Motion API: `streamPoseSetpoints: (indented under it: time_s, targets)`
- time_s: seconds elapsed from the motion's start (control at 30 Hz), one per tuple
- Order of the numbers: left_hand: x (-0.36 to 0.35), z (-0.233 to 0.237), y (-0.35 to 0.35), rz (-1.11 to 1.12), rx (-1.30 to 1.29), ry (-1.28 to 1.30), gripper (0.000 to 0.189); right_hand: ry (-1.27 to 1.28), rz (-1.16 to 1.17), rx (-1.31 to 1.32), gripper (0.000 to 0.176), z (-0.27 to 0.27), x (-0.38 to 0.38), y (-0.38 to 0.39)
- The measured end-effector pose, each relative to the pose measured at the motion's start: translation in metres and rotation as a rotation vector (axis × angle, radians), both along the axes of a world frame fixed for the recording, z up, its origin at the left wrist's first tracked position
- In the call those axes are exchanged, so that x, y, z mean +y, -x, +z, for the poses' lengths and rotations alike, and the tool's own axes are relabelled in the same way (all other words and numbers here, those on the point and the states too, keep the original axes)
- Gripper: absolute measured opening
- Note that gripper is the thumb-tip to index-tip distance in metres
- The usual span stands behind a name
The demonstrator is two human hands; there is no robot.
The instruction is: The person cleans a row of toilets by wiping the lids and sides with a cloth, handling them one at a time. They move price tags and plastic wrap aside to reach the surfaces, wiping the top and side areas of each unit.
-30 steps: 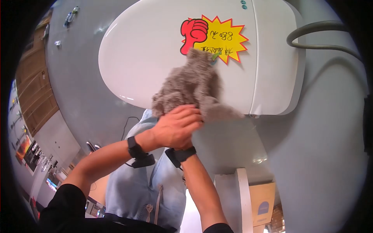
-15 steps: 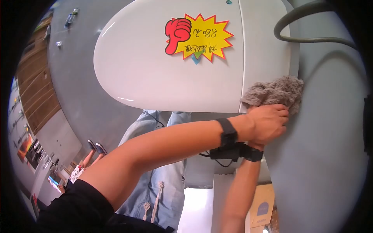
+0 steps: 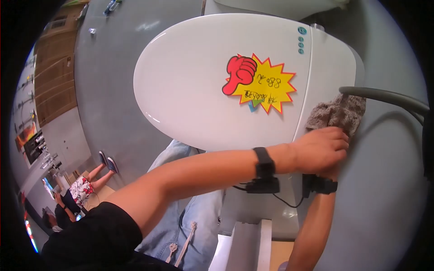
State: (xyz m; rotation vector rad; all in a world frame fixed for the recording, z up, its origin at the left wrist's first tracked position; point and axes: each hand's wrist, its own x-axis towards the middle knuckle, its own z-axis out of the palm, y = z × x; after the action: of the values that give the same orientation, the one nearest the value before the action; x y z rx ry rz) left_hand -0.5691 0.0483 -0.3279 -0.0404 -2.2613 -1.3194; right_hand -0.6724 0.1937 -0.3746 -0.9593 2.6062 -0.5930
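My left hand [image 3: 320, 150] is closed, its fingers curled at the lower end of a grey-brown cloth [image 3: 337, 114]. The cloth lies bunched over the rear corner of a white toilet [image 3: 185, 81] with its lid down. From below, my right arm reaches up to my right hand [image 3: 332, 171], which is tucked under the left one, so its fingers are hidden. Both wrists wear black straps with small boxes. On the lid sits a yellow starburst price sign [image 3: 271, 88] with a red thumb shape.
A thick grey hose [image 3: 384, 94] curves in beside the cloth from the right. Another white fixture [image 3: 275, 7] stands at the top edge. A grey-blue surface [image 3: 384, 194] runs down the right side. At lower left is another person [image 3: 81, 189]; bottles [image 3: 110, 7] lie on the floor.
The view has shifted, so the toilet now appears lower and further right, with its buttons showing. My hands and the cloth stay at the same rear corner. More of the other person shows.
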Motion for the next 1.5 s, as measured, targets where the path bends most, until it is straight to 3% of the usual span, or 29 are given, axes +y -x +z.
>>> streamPoseSetpoints:
  time_s: [0.07, 0.13, 0.23, 0.27, 0.43, 0.77, 0.87, 1.0, 1.1, 1.13, 1.2, 1.23, 1.33, 1.5]
  targets:
    - [-0.034, 0.007, -0.027, 0.016, -0.051, -0.164, 0.034, -0.020, 0.025, 0.002, 0.038, -0.007, -0.039, 0.030]
    - [-0.061, 0.006, -0.059, 0.221, -0.134, -0.093, 0.041, -0.092, 0.077, 0.064, 0.038, -0.012, -0.089, 0.054]
    - [-0.099, 0.018, -0.109, 0.457, -0.420, 0.038, 0.049, -0.365, 0.327, 0.406, 0.043, 0.017, -0.147, 0.068]
    - [-0.108, 0.022, -0.121, 0.523, -0.499, 0.083, 0.052, -0.401, 0.310, 0.348, 0.045, 0.023, -0.163, 0.070]
    - [-0.100, 0.019, -0.157, 0.452, -0.751, 0.198, 0.074, -0.519, 0.283, 0.232, 0.053, 0.023, -0.217, 0.081]
    - [-0.082, 0.039, -0.181, 0.531, -0.880, 0.215, 0.078, -0.523, 0.364, 0.245, 0.051, 0.020, -0.215, 0.084]
    - [-0.074, 0.053, -0.184, 0.495, -0.911, 0.219, 0.082, -0.648, 0.553, 0.293, 0.049, 0.022, -0.215, 0.079]
    - [-0.061, 0.065, -0.192, 0.426, -0.923, 0.167, 0.087, -0.558, 0.433, 0.221, 0.044, 0.027, -0.218, 0.042]
    - [-0.050, 0.064, -0.207, 0.323, -0.926, 0.251, 0.079, -0.629, 0.657, 0.326, 0.045, 0.044, -0.202, 0.008]
    - [-0.048, 0.068, -0.211, 0.328, -0.917, 0.246, 0.079, -0.503, 0.647, 0.400, 0.040, 0.035, -0.185, 0.000]
    - [-0.044, 0.070, -0.214, 0.221, -0.863, 0.157, 0.079, -0.736, 0.587, 0.219, 0.038, 0.058, -0.173, -0.023]
    - [-0.042, 0.065, -0.216, 0.185, -0.857, 0.167, 0.078, -0.735, 0.590, 0.226, 0.038, 0.065, -0.164, -0.026]
    - [-0.044, 0.063, -0.215, 0.118, -0.826, 0.224, 0.075, -0.336, 0.764, 0.202, 0.052, 0.060, -0.140, -0.019]
    - [-0.042, 0.053, -0.214, 0.168, -0.753, 0.135, 0.072, -0.606, 0.637, 0.311, 0.050, 0.033, -0.164, 0.008]
